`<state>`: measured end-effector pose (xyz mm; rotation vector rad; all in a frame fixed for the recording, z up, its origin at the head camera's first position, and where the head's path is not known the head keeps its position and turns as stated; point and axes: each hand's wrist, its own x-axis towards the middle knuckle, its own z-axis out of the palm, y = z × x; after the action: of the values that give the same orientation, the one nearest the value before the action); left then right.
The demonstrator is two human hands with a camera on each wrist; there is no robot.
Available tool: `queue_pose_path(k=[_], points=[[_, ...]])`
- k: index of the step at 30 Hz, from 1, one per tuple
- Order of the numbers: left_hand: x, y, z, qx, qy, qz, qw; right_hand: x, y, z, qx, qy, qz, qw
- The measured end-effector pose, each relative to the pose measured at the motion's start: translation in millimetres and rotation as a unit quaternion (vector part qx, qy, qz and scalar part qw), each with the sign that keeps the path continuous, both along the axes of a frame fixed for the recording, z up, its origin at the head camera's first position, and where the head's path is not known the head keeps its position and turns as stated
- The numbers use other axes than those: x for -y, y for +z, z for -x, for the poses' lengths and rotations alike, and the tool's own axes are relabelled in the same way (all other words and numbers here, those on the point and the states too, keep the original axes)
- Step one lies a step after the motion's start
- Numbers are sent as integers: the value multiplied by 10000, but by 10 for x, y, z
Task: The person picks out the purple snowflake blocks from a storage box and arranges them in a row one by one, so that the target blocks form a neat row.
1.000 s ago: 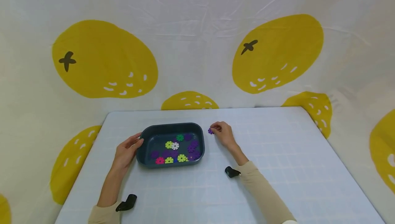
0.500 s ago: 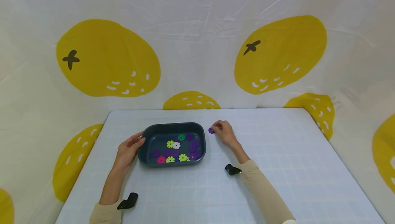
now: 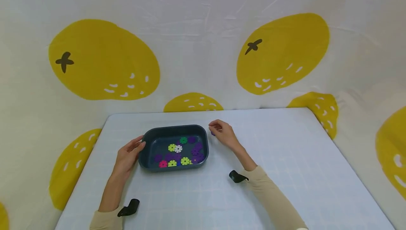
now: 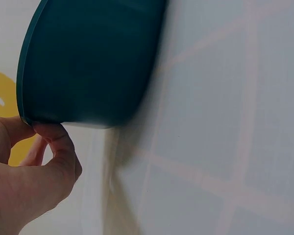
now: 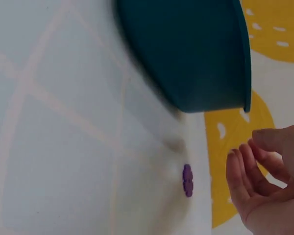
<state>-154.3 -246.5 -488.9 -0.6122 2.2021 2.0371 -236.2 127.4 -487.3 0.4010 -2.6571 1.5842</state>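
Just right of the tray (image 3: 174, 131), the purple piece (image 5: 187, 180) lies on the table (image 3: 190, 201), below the nearer right hand (image 3: 223, 133), whose loosely bent fingers hold nothing; the left hand (image 3: 127, 155) pinches the tray's opposite end.

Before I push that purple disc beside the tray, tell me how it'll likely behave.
The purple disc looks small and thin, so probably light. It appears to lie flat on the table, so a push would likely slide it rather than roll it. Seen edge-on, its outline runs straight, suggesting something stiff.
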Motion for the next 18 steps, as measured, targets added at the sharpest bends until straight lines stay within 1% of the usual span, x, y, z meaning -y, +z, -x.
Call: queue_pose_path(k=[3, 8, 14, 18], points=[[18, 10, -20, 60, -27, 42, 10000, 86, 96, -39, -218, 324, -22, 9992], [38, 14, -37, 116, -44, 14, 9999, 212, 209, -98, -382, 913, -31, 9951], [40, 4, -34, 52, 46, -138, 9999, 325, 256, -148, -734, 1455, -206, 9864], [23, -10, -19, -24, -1, -135, 9999, 370, 265, -175, -717, 1868, -255, 9795]])
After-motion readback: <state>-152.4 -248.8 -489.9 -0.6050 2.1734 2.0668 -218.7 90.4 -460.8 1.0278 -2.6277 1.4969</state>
